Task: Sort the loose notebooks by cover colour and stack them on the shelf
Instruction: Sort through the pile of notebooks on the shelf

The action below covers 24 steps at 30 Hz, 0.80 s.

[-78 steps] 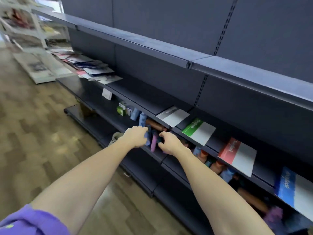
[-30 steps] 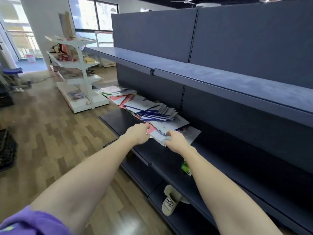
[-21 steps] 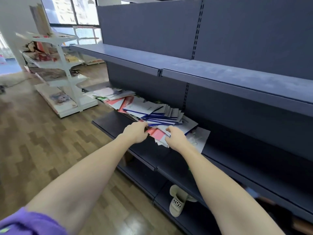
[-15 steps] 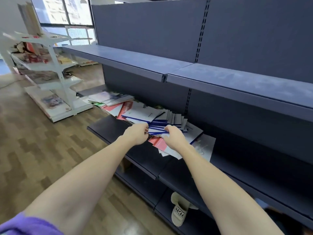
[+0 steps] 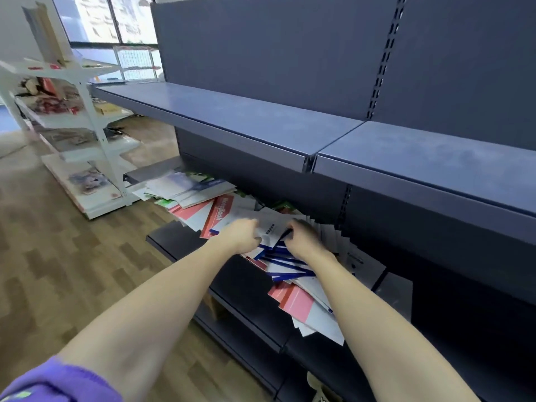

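Observation:
A messy heap of loose notebooks lies on the dark middle shelf [image 5: 185,242]. Blue-edged notebooks [image 5: 285,264] are fanned out in the centre, a red notebook [image 5: 218,213] lies to their left, pink ones [image 5: 293,298] hang over the shelf's front edge, and green ones [image 5: 165,202] peek out at the back left. My left hand [image 5: 240,236] and my right hand [image 5: 301,237] both grip the top white-covered, blue-edged notebook [image 5: 271,227] at its near edge, fingers curled over it.
An upper dark blue shelf [image 5: 261,123] juts out right above the heap. A white display rack [image 5: 72,134] with goods stands at the left on the wooden floor [image 5: 72,271]. A lower shelf [image 5: 252,326] lies under the heap, with a slipper [image 5: 322,390] at the bottom.
I turned from the sorted notebooks further along to this heap. Both hands moved deeper onto the pile and now grip the top blue-edged notebook.

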{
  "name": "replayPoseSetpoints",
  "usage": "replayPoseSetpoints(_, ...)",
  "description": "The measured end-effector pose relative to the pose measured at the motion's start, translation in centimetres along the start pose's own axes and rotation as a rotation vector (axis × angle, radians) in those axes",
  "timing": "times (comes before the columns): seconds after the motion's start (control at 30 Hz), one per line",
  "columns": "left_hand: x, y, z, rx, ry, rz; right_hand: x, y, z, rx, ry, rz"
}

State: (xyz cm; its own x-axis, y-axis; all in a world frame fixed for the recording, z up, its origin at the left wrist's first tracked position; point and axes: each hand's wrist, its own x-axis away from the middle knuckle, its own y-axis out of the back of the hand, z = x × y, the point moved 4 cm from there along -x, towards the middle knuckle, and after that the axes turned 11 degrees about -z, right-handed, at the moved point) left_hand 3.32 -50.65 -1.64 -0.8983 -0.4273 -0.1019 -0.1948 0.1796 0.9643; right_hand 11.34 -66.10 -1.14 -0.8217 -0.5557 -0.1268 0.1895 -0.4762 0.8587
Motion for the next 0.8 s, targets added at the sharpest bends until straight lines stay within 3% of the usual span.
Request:
replayPoseSetpoints(0.2, -2.7, -3.1, 1.7, -0.006, -0.038, 0.134, -2.8, -1.7, -0.4, 0.182, -0.047, 0.059)
replayPoseSetpoints(0.37, -5.9, -4.2, 4.5, -0.09, -0.098, 0.15, -4.7, -2.7, 0.6, 0.244, -0.076, -0.012)
replayPoseSetpoints(0.57, -8.2, -3.9, 5.0, -0.123, -0.206, 0.174, -5.9, -5.1, 2.0, 0.194, -0.295, 0.028)
replayPoseSetpoints(0.67, -9.2, -3.2, 5.8, -0.144, -0.352, 0.246, -6.3, -5.6, 3.1, 0.178, -0.41, 0.045)
replayPoseSetpoints(0.8, -9.8, -1.9, 6.7, -0.143, -0.543, 0.242, -6.1, -6.2, 3.5, 0.355, -0.552, 0.04)
